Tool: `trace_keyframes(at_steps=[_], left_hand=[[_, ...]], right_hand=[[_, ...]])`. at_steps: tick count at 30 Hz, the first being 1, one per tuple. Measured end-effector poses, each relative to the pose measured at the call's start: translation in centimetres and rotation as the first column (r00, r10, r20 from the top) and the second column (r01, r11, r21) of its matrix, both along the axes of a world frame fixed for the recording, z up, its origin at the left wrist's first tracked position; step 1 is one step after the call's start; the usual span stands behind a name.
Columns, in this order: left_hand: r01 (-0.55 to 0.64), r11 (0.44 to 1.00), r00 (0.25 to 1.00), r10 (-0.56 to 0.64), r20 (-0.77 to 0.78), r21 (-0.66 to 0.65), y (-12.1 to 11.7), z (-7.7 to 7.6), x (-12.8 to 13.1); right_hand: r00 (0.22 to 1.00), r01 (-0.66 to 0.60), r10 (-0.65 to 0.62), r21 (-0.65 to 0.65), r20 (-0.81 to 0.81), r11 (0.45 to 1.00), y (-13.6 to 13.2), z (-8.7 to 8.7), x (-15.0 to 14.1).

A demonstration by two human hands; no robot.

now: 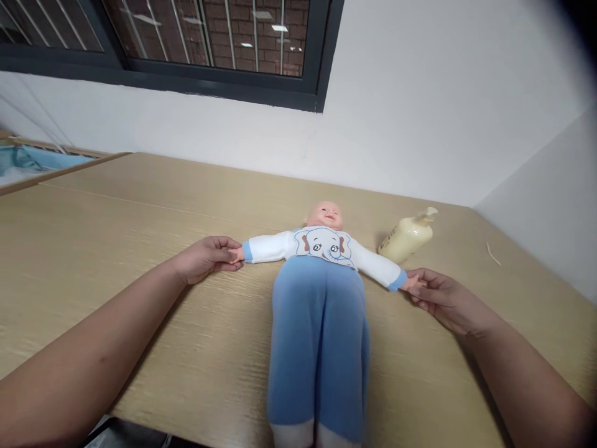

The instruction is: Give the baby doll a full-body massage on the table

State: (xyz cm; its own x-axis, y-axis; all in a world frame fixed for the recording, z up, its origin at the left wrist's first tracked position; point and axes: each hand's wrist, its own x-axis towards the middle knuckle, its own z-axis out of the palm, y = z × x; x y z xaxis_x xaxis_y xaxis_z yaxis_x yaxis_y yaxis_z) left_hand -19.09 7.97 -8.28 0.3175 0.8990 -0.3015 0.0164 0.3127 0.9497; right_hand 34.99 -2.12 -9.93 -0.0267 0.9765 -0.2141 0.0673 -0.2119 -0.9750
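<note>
A baby doll (321, 298) lies on its back on the wooden table (196, 348), head toward the wall and legs toward me. It wears blue trousers and a white top with blue cuffs and an elephant print. Both its arms are stretched out sideways. My left hand (209, 258) pinches the doll's hand on the left side of the view. On the other side, the fingers of my right hand (443, 297) are closed round the doll's other hand. The doll's feet are cut off by the bottom edge of the view.
A cream-coloured pump bottle (405, 239) stands tilted in the view, beyond my right hand. Farther right lies a thin pale strip (492, 253). White walls and a dark-framed window (209, 74) rise behind the table. At the far left is a wooden-edged container with blue cloth (51, 157).
</note>
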Motion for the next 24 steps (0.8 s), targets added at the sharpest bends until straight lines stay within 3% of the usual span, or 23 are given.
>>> trace_keyframes(at_steps=[8,17,24], left_hand=[[-0.021,0.999,1.000,0.022,-0.023,0.029,-0.1,-0.4,0.3],[-0.004,1.000,1.000,0.004,0.023,-0.023,-0.1,0.3,0.1],[-0.020,1.000,0.998,0.020,-0.056,-0.011,-0.6,0.8,0.7]], right_hand=[[0.992,0.112,-0.110,-0.034,0.058,0.993,0.1,-0.3,-0.9],[0.994,0.033,-0.035,-0.024,-0.100,0.999,0.0,-0.1,0.1],[0.997,0.006,-0.006,-0.001,-0.073,1.000,0.1,-0.5,0.4]])
